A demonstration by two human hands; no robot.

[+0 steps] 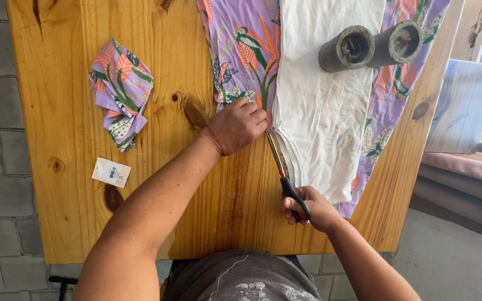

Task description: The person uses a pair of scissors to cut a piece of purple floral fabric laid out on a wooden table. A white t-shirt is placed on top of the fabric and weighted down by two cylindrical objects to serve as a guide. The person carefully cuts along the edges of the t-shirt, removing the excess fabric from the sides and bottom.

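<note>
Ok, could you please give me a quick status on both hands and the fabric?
Left hand fisted, pinning purple floral fabric. Right hand holding scissors, blades at fabric edge. Two grey cylinders weighing cloth, clear of cut.

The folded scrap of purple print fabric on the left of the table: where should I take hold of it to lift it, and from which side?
Take the folded scrap at its narrow lower tail, coming in from the near-left table edge. That end tapers to a bunched point with bare wood around it, so a pinch grip probably gathers all its layers. The left hand is pressing the purple cloth, and the right hand holds the scissors.

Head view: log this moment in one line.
left hand pressing purple floral fabric | right hand cutting, black-handled scissors | white cloth on top
</note>
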